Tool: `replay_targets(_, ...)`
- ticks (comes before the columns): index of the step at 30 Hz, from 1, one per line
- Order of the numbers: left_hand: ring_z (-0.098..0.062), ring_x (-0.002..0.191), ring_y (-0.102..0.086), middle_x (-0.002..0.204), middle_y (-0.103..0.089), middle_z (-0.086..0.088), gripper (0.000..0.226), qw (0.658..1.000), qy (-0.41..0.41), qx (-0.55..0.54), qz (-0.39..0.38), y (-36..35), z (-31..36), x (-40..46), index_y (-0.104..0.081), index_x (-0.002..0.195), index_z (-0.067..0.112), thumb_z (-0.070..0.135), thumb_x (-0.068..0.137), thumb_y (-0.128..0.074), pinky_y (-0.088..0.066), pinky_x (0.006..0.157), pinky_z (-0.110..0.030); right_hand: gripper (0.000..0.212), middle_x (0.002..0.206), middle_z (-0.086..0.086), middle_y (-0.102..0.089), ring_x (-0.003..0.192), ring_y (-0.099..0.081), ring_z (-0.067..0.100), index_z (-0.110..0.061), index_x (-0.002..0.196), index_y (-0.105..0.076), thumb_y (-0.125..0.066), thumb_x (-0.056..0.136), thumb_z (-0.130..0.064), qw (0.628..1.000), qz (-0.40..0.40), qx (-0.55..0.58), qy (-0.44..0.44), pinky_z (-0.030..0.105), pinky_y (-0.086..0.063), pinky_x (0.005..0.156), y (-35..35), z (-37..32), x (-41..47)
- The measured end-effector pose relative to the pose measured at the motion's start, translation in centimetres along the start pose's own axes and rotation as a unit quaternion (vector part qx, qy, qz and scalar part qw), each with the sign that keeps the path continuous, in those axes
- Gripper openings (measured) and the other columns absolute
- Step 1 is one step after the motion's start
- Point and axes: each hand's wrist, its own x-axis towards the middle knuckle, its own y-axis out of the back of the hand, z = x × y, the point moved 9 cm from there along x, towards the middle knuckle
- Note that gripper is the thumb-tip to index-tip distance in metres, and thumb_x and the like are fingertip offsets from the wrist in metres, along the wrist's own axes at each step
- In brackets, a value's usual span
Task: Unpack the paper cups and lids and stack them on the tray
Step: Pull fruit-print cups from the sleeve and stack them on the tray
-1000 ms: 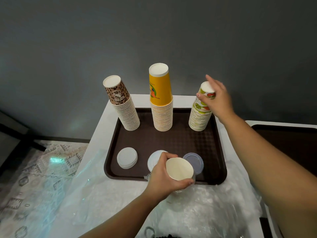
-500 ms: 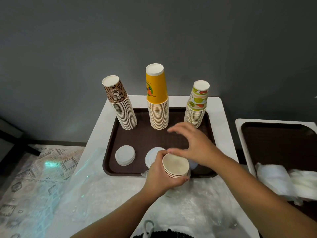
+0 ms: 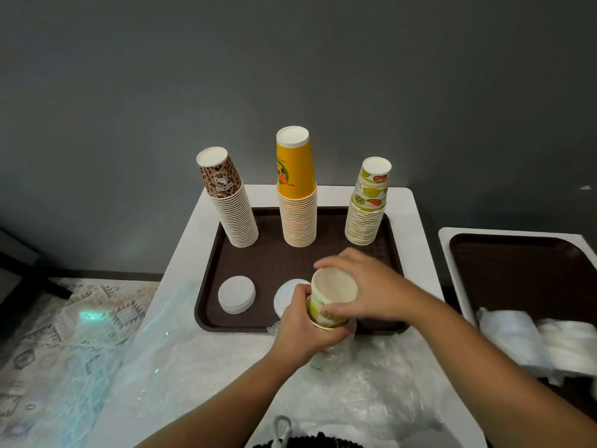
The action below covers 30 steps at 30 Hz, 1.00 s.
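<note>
No text can be read with certainty. The top cup of the leopard-print cup stack (image 3: 221, 179) has a small cartoon label with a line of letters under it, but these are too blurred to read. The yellow cup (image 3: 294, 168) and the fruit-print cup (image 3: 371, 189) carry tiny writing, also not legible.

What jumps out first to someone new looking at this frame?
Three tall upside-down cup stacks along the back of the brown tray: leopard-print stack left, yellow stack middle, fruit-print stack right. At the tray's front edge, the left hand and right hand together hold fruit-print cups, mouth up.
</note>
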Motion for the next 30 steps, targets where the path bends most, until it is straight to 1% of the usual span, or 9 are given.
replay_targets(6, 0.001, 0.086, -0.063, 0.098, -0.063, 0.008, 0.068, 1.000, -0.001, -0.019, 0.010, 0.1, -0.2, 0.1, -0.046, 0.109, 0.020, 0.028, 0.058, -0.090, -0.048, 0.066, -0.010, 0.056, 0.120, -0.006, -0.046, 0.113, -0.047, 0.009, -0.041, 0.121, -0.048, -0.078, 0.075, -0.031, 0.997, -0.078, -0.009, 0.018, 0.031, -0.049, 0.094, 2.9, 2.0, 0.2)
replay_targets(10, -0.005, 0.090, -0.062, 0.100, -0.062, 0.007, 0.071, 1.000, 0.006, -0.017, 0.014, 0.1, -0.3, 0.5, -0.045, 0.108, 0.021, 0.030, 0.055, -0.091, -0.047, 0.067, -0.009, 0.066, 0.119, -0.006, -0.043, 0.110, -0.046, 0.010, -0.038, 0.121, -0.044, -0.081, 0.069, -0.025, 0.986, -0.139, -0.086, 0.019, 0.026, -0.048, 0.091, 1.4, 3.1, 0.4)
replay_targets(13, -0.005, 0.095, -0.059, 0.105, -0.058, 0.010, 0.075, 1.000, 0.001, -0.007, 0.014, 0.0, -0.2, 0.5, -0.045, 0.109, 0.022, 0.034, 0.052, -0.092, -0.044, 0.070, -0.006, 0.071, 0.119, -0.006, -0.046, 0.108, -0.046, 0.011, -0.034, 0.124, -0.044, -0.084, 0.066, -0.028, 0.982, -0.131, -0.137, 0.006, 0.026, -0.046, 0.091, -0.4, 3.8, 1.0)
replay_targets(16, -0.002, 0.098, -0.055, 0.105, -0.056, 0.013, 0.078, 1.000, 0.000, -0.005, 0.016, 0.1, 0.0, 0.4, -0.044, 0.108, 0.026, 0.048, 0.046, -0.086, -0.041, 0.071, -0.004, 0.069, 0.115, -0.008, -0.052, 0.106, -0.049, 0.009, -0.029, 0.121, -0.049, -0.086, 0.063, -0.030, 0.996, -0.056, -0.063, 0.027, 0.025, -0.046, 0.090, 1.1, 2.8, 2.1)
replay_targets(18, 0.000, 0.101, -0.053, 0.107, -0.055, 0.015, 0.073, 1.000, -0.003, -0.002, 0.012, 0.1, 0.0, 0.4, -0.044, 0.106, 0.028, 0.041, 0.050, -0.090, -0.039, 0.072, -0.003, 0.071, 0.114, -0.008, -0.052, 0.107, -0.051, 0.009, -0.020, 0.123, -0.051, -0.088, 0.062, -0.024, 0.995, 0.072, 0.021, 0.058, 0.017, -0.041, 0.088, 5.1, 1.7, 3.2)
replay_targets(20, -0.005, 0.103, -0.052, 0.110, -0.053, 0.016, 0.070, 1.000, -0.005, 0.003, 0.006, 0.2, 0.1, 0.3, -0.043, 0.108, 0.029, 0.032, 0.056, -0.090, -0.039, 0.071, -0.003, 0.073, 0.115, -0.004, -0.054, 0.109, -0.052, 0.015, -0.015, 0.124, -0.050, -0.088, 0.063, -0.022, 0.974, 0.208, 0.074, 0.059, 0.014, -0.039, 0.089, 9.7, 1.7, 4.2)
replay_targets(22, -0.006, 0.104, -0.052, 0.111, -0.053, 0.015, 0.071, 1.000, -0.005, 0.004, 0.001, 0.2, 0.0, 0.3, -0.043, 0.110, 0.029, 0.033, 0.057, -0.090, -0.041, 0.071, -0.004, 0.074, 0.120, 0.001, -0.057, 0.110, -0.055, 0.017, -0.018, 0.126, -0.047, -0.086, 0.064, -0.026, 0.947, 0.298, 0.120, 0.029, 0.025, -0.044, 0.093, 13.1, 3.0, 5.3)
replay_targets(26, 0.001, 0.103, -0.052, 0.110, -0.055, 0.016, 0.072, 1.000, 0.010, -0.007, -0.006, 0.1, -0.3, 0.5, -0.044, 0.109, 0.030, 0.034, 0.055, -0.091, -0.043, 0.074, -0.007, 0.075, 0.122, -0.001, -0.060, 0.111, -0.059, 0.019, -0.021, 0.127, -0.044, -0.083, 0.065, -0.036, 0.911, 0.360, 0.192, -0.060, 0.043, -0.050, 0.094, 15.8, 7.5, 7.7)
replay_targets(30, 0.000, 0.103, -0.052, 0.110, -0.054, 0.017, 0.072, 1.000, 0.017, -0.007, -0.006, 0.1, -0.3, 0.6, -0.044, 0.109, 0.031, 0.033, 0.055, -0.091, -0.043, 0.073, -0.006, 0.086, 0.121, -0.001, -0.060, 0.110, -0.059, 0.021, -0.019, 0.126, -0.045, -0.084, 0.053, -0.042, 0.892, 0.369, 0.233, -0.116, 0.048, -0.051, 0.093, 15.3, 10.3, 8.7)
